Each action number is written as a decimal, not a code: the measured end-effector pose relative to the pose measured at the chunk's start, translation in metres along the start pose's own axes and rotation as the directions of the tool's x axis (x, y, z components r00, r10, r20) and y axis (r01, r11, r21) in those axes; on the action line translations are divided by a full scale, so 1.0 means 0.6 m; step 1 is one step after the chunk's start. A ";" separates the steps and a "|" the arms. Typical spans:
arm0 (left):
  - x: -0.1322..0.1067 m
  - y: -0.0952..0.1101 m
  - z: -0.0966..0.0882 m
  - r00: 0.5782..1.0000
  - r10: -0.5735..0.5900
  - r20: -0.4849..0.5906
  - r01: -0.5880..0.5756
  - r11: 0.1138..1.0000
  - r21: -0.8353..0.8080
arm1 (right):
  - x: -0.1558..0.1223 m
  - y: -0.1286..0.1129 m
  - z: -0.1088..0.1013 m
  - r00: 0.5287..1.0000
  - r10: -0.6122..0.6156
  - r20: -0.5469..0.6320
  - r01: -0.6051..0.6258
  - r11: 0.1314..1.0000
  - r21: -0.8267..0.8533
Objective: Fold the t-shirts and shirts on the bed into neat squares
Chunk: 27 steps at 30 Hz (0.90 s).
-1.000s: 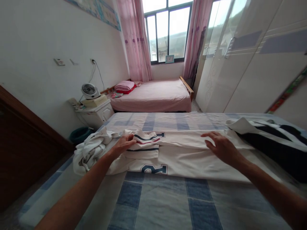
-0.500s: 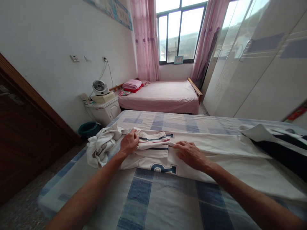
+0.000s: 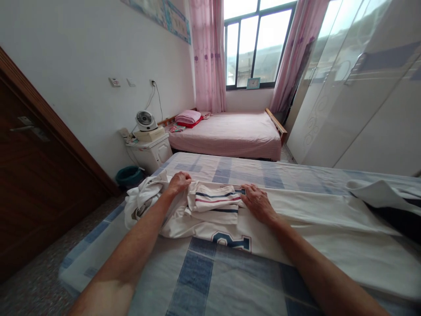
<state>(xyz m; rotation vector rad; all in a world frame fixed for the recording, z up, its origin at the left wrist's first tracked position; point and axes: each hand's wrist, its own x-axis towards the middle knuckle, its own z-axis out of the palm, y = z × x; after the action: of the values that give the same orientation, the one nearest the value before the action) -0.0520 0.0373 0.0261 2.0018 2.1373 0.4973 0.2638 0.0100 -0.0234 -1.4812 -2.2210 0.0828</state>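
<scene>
Well, the room: a bright bedroom, daylight coming through the window [image 3: 256,44] between pink curtains [image 3: 207,52]. A glossy white wardrobe [image 3: 362,96] runs down the right wall and a dark wooden door [image 3: 33,175] stands on the left.
Near bed [image 3: 230,281]: covered in a blue-and-white checked sheet, broad, flat and soft underfoot for cloth. All the clothes lie on it.
Far bed [image 3: 230,131]: pink, under the window, with folded pink bedding at its head.
White shirt [image 3: 312,228]: stretched long across the near bed from its left end towards the right, with blue lettering showing along the near fold.
How it handles: it looks like light, limp cotton, I'd say. Lifted from one point it would sag and lose its folds, so the folded edges or two corners look the best places to take hold.
Other clothes: a crumpled white garment [image 3: 141,204] at the bed's left corner, touching the shirt. A dark garment [image 3: 401,219] lies at the far right, well apart from the hands.
Nightstand [image 3: 149,151]: white, with a small fan [image 3: 145,119] on top and a teal basin [image 3: 129,175] on the floor beside it.
Striped sleeve [image 3: 215,202]: folded in on top of the shirt, between the two hands.
Left hand [image 3: 179,182]: fingers curled shut on the shirt's bunched left end, just left of the sleeve.
Right hand [image 3: 258,204]: palm down, fingers spread flat on the shirt at the sleeve's right edge, gripping nothing.
</scene>
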 end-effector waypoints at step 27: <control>-0.010 -0.017 0.007 0.987 -0.124 -0.102 0.124 0.992 -0.003 | -0.005 0.006 0.009 0.999 -0.033 -0.019 0.034 0.999 0.020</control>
<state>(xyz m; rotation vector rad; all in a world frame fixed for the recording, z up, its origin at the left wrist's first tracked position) -0.0594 0.0314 0.0182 1.8679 2.3071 0.5879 0.2657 0.0101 -0.0302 -1.4279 -2.2227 0.0803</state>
